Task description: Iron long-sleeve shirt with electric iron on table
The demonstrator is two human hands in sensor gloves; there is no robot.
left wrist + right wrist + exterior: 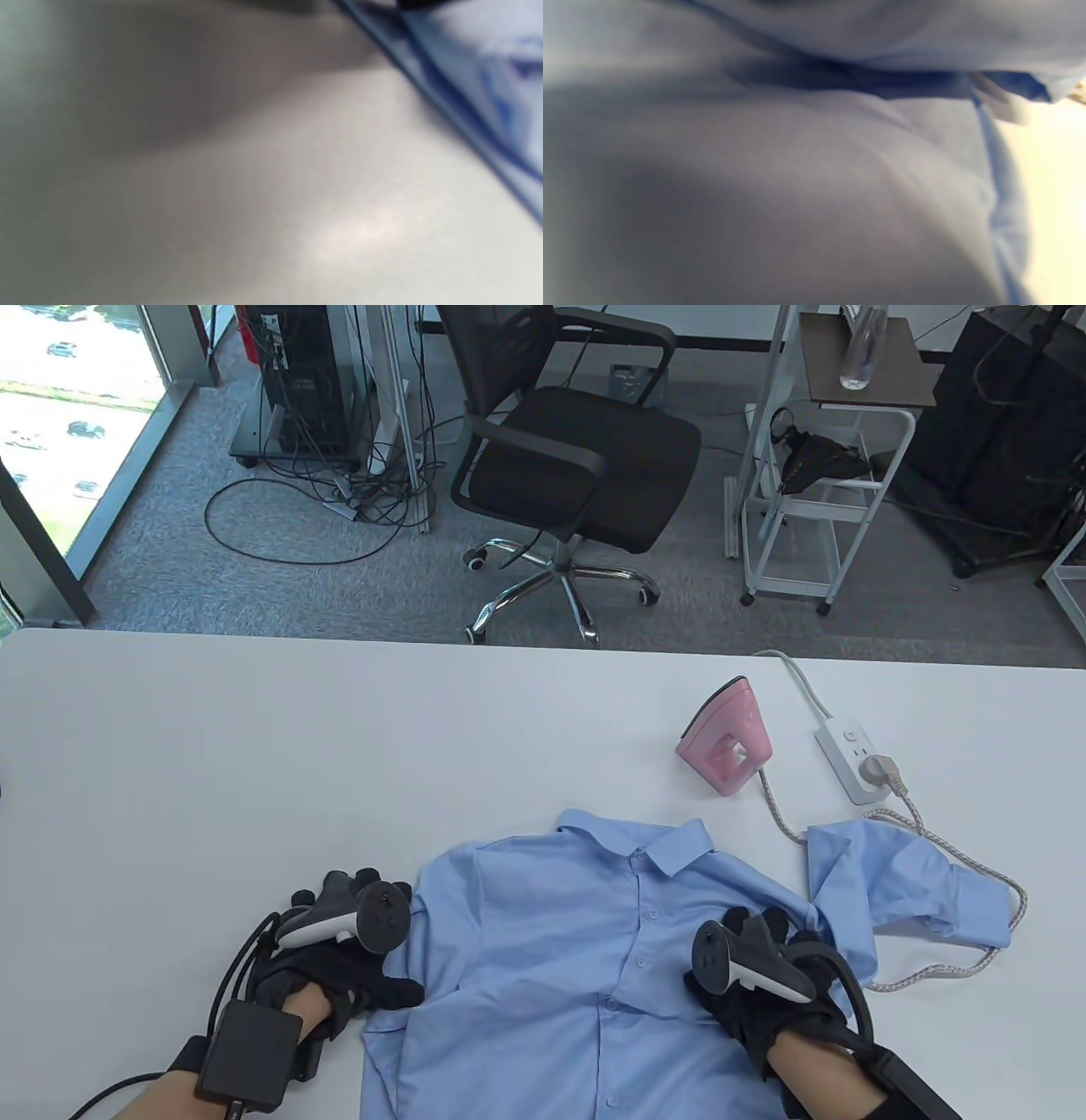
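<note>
Overhead table view; wrist views hug shirt (594,950).

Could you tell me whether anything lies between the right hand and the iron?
Nothing solid blocks it. The right hand rests on the shirt; the iron stands upright beyond the collar, with bare table between. Its cord trails rightward over the sleeve.

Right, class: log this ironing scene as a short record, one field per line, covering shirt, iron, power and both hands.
shirt: light blue shirt, buttoned, front up on the white table
iron: pink iron stands beyond the collar, untouched
power: its cord runs to the power strip
left hand: left hand at the shirt's left edge
right hand: right hand rests on the shirt's right shoulder
</note>
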